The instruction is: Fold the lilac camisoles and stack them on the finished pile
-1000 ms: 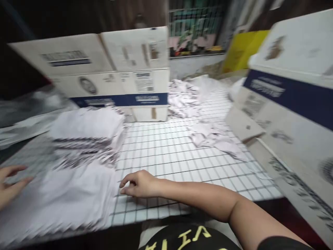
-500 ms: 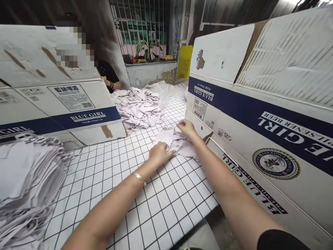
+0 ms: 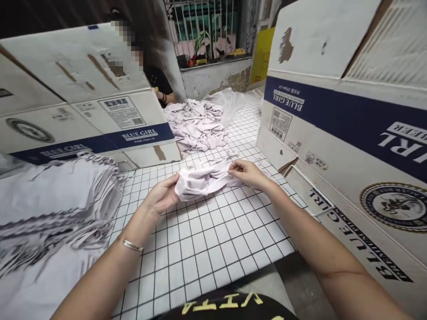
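On the head view, my only one, I have the pale cloth [image 3: 203, 181] stretched loosely between my two hands, just above or against the near-middle part of the tabletop [image 3: 207, 249]; I cannot tell how much of it touches down. It is crumpled, with a smooth folded band along its near edge.

My left hand [image 3: 163, 193] is at the cloth's left end, its grip closed on it between thumb and fingers, palm turned partly up. A silver bracelet [image 3: 132, 245] circles that wrist. My right hand [image 3: 248, 174] has thumb and forefinger pinched together on the cloth's right part, the other fingers curled.

The tabletop wears a white covering with a dark grid. Left of my left hand I see folded cloth stacks [image 3: 50, 191], layered with wavy edges. Beyond the pale cloth lies a loose heap of similar fabric [image 3: 200, 124], with a clear plastic bag [image 3: 230, 104] beside it.

A white and blue carton [image 3: 133, 113] stands behind the stacks, and a larger carton [image 3: 333, 129] rises to the right, both printed BLUE GIRL. Past the first one I make out another person's arm [image 3: 167, 98] near the heap. At the back are a barred window [image 3: 203, 31] and a yellow panel [image 3: 262, 55].
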Available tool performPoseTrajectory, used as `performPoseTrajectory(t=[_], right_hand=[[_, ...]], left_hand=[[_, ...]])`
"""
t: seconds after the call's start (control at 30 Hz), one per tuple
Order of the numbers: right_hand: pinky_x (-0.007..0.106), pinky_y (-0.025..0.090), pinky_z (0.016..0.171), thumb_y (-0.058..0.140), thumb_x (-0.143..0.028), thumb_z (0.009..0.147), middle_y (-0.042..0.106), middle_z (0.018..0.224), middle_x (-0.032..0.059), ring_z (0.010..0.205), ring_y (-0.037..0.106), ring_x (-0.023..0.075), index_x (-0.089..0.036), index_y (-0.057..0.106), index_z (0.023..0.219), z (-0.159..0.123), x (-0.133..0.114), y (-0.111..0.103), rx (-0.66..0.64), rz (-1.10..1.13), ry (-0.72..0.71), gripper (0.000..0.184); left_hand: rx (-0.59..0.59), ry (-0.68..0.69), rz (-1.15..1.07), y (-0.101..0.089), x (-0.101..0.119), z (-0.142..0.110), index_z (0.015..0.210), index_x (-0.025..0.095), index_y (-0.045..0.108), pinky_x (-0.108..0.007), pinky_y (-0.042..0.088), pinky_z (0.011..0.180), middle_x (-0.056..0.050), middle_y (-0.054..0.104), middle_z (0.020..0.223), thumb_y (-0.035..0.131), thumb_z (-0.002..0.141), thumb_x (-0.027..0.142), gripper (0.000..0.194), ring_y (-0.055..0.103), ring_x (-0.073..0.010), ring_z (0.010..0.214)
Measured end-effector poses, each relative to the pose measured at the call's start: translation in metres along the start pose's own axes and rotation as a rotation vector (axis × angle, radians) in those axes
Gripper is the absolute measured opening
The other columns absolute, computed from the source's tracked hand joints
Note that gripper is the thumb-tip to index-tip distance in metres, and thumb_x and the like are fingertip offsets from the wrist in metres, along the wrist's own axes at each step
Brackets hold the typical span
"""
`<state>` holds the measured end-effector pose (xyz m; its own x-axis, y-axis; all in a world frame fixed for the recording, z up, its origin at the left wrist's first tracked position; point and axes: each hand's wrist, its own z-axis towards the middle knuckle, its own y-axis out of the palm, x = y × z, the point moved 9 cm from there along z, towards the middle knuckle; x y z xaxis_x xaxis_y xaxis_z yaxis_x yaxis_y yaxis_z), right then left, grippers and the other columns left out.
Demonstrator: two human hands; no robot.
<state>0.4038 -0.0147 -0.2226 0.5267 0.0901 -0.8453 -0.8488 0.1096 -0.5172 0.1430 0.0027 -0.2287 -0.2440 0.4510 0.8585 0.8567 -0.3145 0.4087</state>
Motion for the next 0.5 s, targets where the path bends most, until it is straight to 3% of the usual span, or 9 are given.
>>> performPoseTrajectory(t=[0.13, 0.27, 0.4, 0.5], right_hand=[[0.028, 0.041, 0.071, 0.063, -0.028, 0.078, 0.063, 0.095, 0.0037, 0.076, 0.055, 0.0148, -0.020, 0.063, 0.094, 0.009, -0.018, 0.047, -0.069, -0.253, -0.080, 0.018], [0.029, 0.040, 0.073, 0.066, -0.029, 0.076, 0.062, 0.099, 0.0065, 0.085, 0.056, 0.0185, -0.020, 0.060, 0.098, 0.024, -0.004, 0.059, -0.041, -0.436, 0.052, 0.025], [0.027, 0.040, 0.067, 0.068, -0.046, 0.073, 0.062, 0.090, 0.0030, 0.079, 0.057, 0.0175, -0.021, 0.056, 0.095, 0.010, 0.002, 0.056, 0.002, -0.325, 0.113, 0.036], [0.027, 0.038, 0.062, 0.074, -0.048, 0.065, 0.063, 0.079, 0.0033, 0.075, 0.057, 0.0195, -0.021, 0.057, 0.086, -0.006, 0.016, 0.062, -0.020, -0.339, 0.278, 0.039]], left_hand=[[0.112, 0.006, 0.251, -0.047, -0.005, -0.037, 0.092, 0.016, 0.061, -0.029, 0.053, 0.067, -0.004, 0.066, 0.084, 0.076, 0.066, 0.024, 0.031, 0.062, -0.0151, 0.071], [0.408, 0.231, 0.589, -0.090, 0.021, -0.051, 0.078, 0.016, 0.055, -0.022, 0.042, 0.055, 0.003, 0.056, 0.071, 0.078, 0.056, 0.031, 0.035, 0.052, -0.0099, 0.059], [0.590, 0.398, 0.956, -0.097, 0.046, -0.058, 0.073, 0.018, 0.056, -0.021, 0.034, 0.054, 0.005, 0.047, 0.063, 0.065, 0.064, 0.029, 0.017, 0.045, -0.0103, 0.057], [0.607, 0.451, 1.042, -0.085, 0.053, -0.056, 0.073, 0.020, 0.055, -0.021, 0.033, 0.054, 0.005, 0.044, 0.059, 0.059, 0.068, 0.025, 0.009, 0.043, -0.0113, 0.056]])
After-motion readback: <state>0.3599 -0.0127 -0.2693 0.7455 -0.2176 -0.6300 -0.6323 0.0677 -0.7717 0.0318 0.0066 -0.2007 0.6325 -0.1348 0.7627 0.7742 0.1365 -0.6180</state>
